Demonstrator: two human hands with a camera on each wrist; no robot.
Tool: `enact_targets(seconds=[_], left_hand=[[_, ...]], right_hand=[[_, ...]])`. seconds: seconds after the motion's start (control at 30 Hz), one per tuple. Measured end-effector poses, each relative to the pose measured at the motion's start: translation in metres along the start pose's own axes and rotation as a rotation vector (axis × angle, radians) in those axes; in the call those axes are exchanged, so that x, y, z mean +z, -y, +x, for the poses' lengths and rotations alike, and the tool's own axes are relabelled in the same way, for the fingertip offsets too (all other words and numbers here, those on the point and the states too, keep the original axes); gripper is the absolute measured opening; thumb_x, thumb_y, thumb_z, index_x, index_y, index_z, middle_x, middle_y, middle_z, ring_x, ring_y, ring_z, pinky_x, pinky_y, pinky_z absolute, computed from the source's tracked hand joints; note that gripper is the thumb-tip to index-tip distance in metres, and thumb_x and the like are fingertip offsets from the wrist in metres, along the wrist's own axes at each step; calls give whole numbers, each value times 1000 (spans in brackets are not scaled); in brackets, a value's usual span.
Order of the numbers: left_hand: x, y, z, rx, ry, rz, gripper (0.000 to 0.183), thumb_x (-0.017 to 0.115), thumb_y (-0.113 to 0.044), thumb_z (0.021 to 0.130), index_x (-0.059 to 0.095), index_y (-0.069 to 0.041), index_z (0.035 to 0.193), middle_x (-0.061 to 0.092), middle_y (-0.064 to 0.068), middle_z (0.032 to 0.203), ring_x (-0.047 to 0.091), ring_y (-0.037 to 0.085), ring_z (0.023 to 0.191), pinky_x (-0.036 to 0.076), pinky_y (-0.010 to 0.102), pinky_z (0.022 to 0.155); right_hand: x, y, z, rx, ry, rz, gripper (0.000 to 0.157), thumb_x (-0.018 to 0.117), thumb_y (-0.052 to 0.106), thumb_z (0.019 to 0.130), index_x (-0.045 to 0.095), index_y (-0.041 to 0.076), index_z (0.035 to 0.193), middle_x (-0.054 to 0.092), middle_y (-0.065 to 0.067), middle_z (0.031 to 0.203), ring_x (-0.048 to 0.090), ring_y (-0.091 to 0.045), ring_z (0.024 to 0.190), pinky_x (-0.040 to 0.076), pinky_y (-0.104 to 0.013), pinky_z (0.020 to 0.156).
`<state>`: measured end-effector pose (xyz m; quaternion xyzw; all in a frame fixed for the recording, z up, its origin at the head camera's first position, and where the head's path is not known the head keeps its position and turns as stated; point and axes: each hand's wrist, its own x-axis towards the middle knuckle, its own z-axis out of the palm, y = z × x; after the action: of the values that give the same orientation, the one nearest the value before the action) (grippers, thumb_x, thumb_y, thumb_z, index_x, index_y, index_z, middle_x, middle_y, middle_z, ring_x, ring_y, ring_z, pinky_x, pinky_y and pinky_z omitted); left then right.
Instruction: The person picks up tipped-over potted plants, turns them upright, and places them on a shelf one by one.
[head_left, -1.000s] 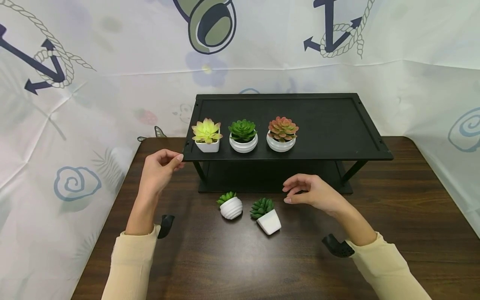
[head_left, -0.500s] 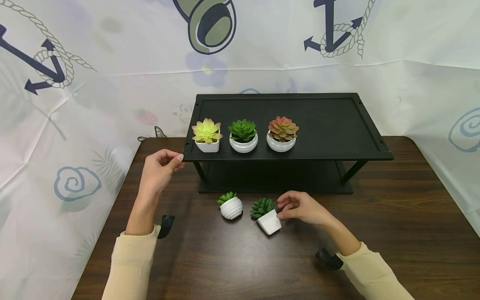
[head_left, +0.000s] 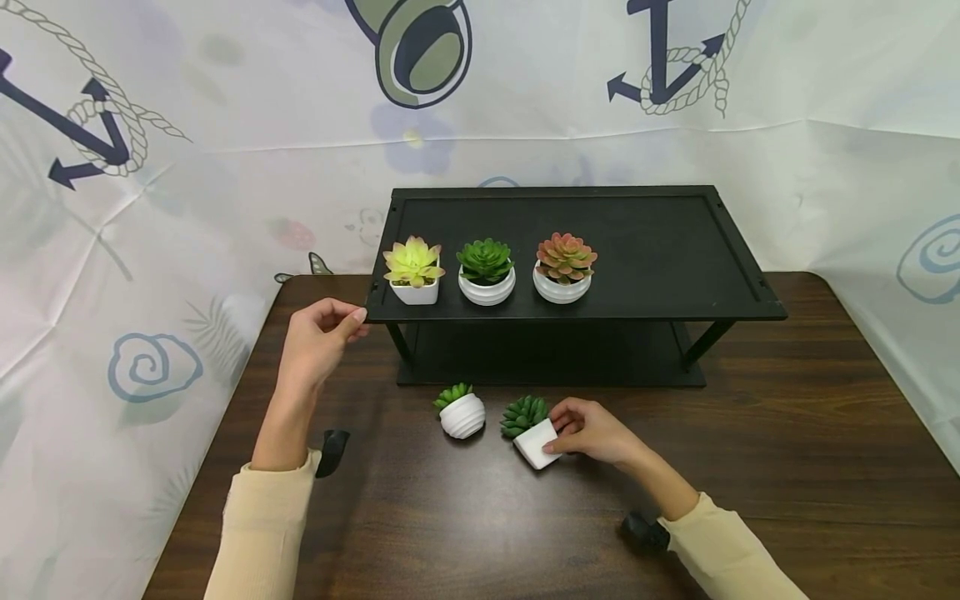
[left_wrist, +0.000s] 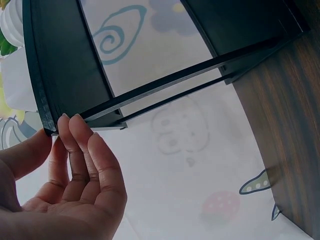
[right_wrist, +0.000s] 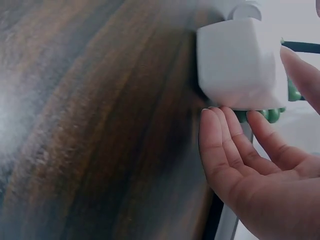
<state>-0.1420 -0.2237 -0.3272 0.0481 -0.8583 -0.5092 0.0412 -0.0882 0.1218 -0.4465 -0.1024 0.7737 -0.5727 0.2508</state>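
In the head view my left hand (head_left: 318, 337) pinches the front left corner of a black two-tier shelf (head_left: 652, 250). The left wrist view shows thumb and fingertips on either side of that corner (left_wrist: 47, 117). My right hand (head_left: 596, 431) holds a dark green potted succulent (head_left: 525, 415) by its square white pot (right_wrist: 232, 62). That plant lies tilted on the table, leaves toward the shelf. In the right wrist view the thumb is on one side of the pot and the fingertips on another. Left of it lies another tilted succulent (head_left: 462, 415) in a ribbed white pot.
Three potted succulents stand upright along the shelf's top front: a yellow one (head_left: 414, 271), a green one (head_left: 486, 272) and a reddish one (head_left: 564, 268). The lower tier (head_left: 540, 354) sits just behind the tilted plants. A patterned cloth (head_left: 247, 192) hangs behind the brown wooden table (head_left: 450, 533).
My right hand has come down and to the left from in front of the shelf and has taken hold of the square pot. The left hand has stayed at the shelf corner.
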Motion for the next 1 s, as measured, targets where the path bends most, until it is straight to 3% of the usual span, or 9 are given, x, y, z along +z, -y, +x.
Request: enact_targets(seconds=[0.37,0.67,1.0], left_hand=[[0,-1,-1,3,-2,0,24,57,-16,91,60,6,100,61,17,91,59,5,70,47,17,66],[0,-1,-1,-12,-3,9,24,57,-16,91,60,6,101,61,17,92,59,5,70,47,17,66],[0,-1,0,-13,1,12,25,57,-16,91,60,6,101,61,17,92,59,5,70,47,17,66]], right_hand=[[-3,-2,4,-16,-16,-51,35,75,9,75,57,-8,100,58,-13,88,55,-22,75,47,-27,60],[-12,1,11,-17,-32,-39,31,72,8,77,58,-7,100,58,-14,88,55,-18,72,50,-37,63],[-12,7,12,8,-85,-66,41,75,11,75,55,-8,106,57,-15,92,55,-21,76,48,-33,64]])
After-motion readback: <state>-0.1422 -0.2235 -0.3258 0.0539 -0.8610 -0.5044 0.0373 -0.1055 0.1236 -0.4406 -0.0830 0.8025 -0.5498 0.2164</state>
